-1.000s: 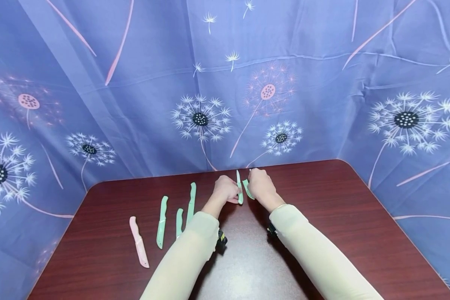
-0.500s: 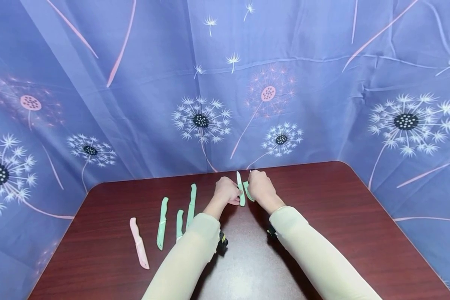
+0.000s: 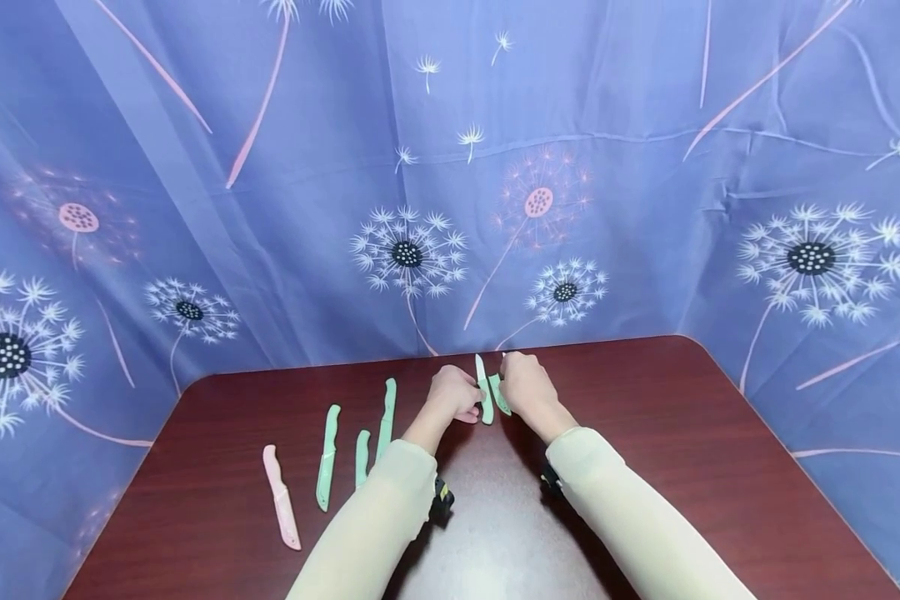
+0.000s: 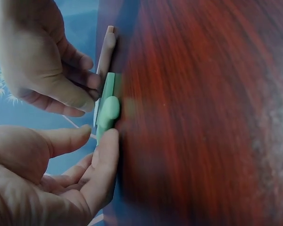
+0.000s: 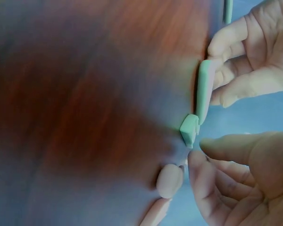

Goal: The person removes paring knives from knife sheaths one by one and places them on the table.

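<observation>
My left hand (image 3: pixel 453 393) pinches the green handle of a small knife (image 3: pixel 487 408) with a bare whitish blade, near the table's back edge. In the left wrist view, thumb and index finger stand on either side of that handle (image 4: pixel 109 109). Just right of the knife is a short green knife sheath (image 3: pixel 500 397). My right hand (image 3: pixel 528 385) is right beside it, fingers bent loosely, with a gap between thumb and index finger in the right wrist view. Near those fingers lie a pink knife handle (image 5: pixel 170 181) and another pink piece (image 5: pixel 155 212), both hidden by the hand in the head view.
On the left of the brown table (image 3: pixel 667 450) lie a pink sheathed knife (image 3: pixel 281 500), a green sheathed knife (image 3: pixel 327 458) and two more green ones (image 3: pixel 387 417), partly covered by the left sleeve. A blue dandelion-print curtain (image 3: pixel 615 208) hangs behind and at both sides.
The head view has tilted slightly up, so everything sits lower in the frame. The green knife's handle end has swung slightly right; both hands stay at nearly the same place.
</observation>
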Tool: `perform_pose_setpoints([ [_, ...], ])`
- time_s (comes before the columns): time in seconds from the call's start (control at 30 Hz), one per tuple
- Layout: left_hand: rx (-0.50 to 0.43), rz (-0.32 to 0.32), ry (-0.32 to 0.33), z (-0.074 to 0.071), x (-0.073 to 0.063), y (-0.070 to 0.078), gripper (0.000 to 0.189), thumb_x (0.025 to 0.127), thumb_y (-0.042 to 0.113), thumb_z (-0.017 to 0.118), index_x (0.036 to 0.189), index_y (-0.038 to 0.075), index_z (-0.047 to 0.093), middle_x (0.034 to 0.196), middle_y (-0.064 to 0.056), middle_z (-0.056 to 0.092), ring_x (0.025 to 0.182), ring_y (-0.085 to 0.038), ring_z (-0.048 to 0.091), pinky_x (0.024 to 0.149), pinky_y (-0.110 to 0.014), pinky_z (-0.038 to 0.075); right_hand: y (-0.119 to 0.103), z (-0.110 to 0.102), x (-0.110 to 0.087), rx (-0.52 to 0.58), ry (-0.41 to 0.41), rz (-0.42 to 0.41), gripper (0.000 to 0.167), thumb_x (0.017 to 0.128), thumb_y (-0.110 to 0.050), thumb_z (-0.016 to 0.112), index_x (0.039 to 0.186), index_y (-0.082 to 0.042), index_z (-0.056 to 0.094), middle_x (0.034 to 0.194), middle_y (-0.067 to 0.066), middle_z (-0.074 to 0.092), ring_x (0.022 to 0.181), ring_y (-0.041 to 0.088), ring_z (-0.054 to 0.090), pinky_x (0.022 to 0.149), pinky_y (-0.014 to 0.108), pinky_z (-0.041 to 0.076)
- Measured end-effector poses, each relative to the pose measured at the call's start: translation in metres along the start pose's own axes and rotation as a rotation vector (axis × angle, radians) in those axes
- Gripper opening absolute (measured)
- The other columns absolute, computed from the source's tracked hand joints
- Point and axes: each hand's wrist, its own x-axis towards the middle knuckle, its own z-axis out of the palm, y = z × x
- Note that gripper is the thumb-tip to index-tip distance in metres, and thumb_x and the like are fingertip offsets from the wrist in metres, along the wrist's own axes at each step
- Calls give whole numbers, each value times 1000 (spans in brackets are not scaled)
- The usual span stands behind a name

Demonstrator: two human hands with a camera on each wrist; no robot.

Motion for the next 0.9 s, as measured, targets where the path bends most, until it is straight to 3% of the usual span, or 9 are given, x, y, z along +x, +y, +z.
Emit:
perform_pose_setpoints([
  [0.13, 52, 61, 17, -4, -4, -3, 21, 92, 0, 79, 111, -6, 71, 75, -17, 70, 57, -21, 71, 51, -31, 61, 2, 0, -7, -16, 34, -41, 6, 92, -3, 67, 88, -5, 69, 78, 7, 67, 72, 29, 65, 65, 45, 55],
  [0.27, 138, 116, 57, -10, -12, -3, 25, 92, 5, 81, 113, -6, 71, 87, -21, 73, 62, -26, 75, 54, -32, 62, 4, -1, -13, -37, 59, -70, 15, 94, -10, 73, 108, -4, 75, 99, 13, 76, 87, 38, 73, 75, 53, 59],
  [0.33, 201, 140, 90, -14, -17, -2, 27, 93, 9, 82, 115, -3, 72, 99, -22, 74, 71, -27, 78, 64, -33, 63, 4, 0, -16, -51, 73, -86, 17, 94, -12, 74, 111, -6, 75, 103, 12, 77, 89, 39, 73, 76, 55, 59],
  [0.43, 308, 174, 142, -21, -24, -1, 30, 93, 17, 84, 116, 1, 75, 114, -18, 73, 97, -28, 76, 86, -37, 60, 3, 0, -21, -76, 98, -113, 19, 95, -15, 76, 113, -8, 76, 105, 10, 76, 93, 37, 73, 77, 55, 59],
  [0.53, 365, 194, 171, -30, -30, 0, 32, 93, 21, 84, 119, 4, 76, 117, -13, 74, 115, -29, 68, 97, -42, 55, 2, -1, -27, -88, 119, -143, 20, 95, -16, 77, 114, -8, 76, 103, 9, 74, 95, 34, 72, 78, 54, 59],
  [0.77, 367, 232, 174, -51, -41, 0, 36, 94, 21, 82, 124, 2, 74, 96, -8, 77, 97, -24, 73, 89, -42, 58, -2, -3, -38, -89, 181, -247, 24, 93, -20, 81, 114, -8, 77, 103, 10, 70, 98, 35, 71, 77, 53, 59],
  [0.9, 368, 233, 197, -62, -46, -2, 35, 94, 23, 82, 123, 4, 73, 97, -6, 77, 96, -23, 73, 88, -44, 58, -5, -5, -46, -104, 205, -294, 28, 93, -22, 81, 116, -7, 76, 109, 12, 70, 100, 38, 70, 80, 54, 60],
])
